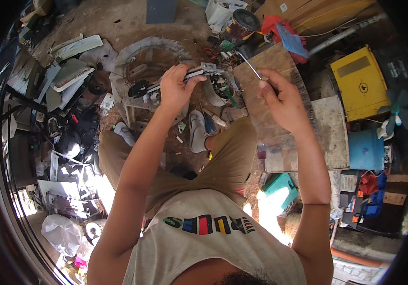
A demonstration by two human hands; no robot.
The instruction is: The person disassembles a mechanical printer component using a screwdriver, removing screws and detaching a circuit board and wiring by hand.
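My left hand [175, 88] grips a narrow grey metal assembly [199, 72] with a small silvery block at its right end; what the assembly belongs to cannot be made out. Beneath it stands a worn round frame [117, 78], like a stool or wheel form, with metal parts lying on it. In my right hand [282, 102] is a screwdriver [250, 65], its slim shiny shaft pointing up and left, its handle hidden by the fingers. The shaft's tip is apart from the assembly. Below my right hand lies a stained wooden board [272, 64].
Scrap panels [73, 78] and electronic pieces crowd the left. At the right are a yellow case [360, 83], a blue container [366, 149] and a green case [279, 190]. A dark bucket [242, 23] and a red plastic item [272, 23] stand at the far side.
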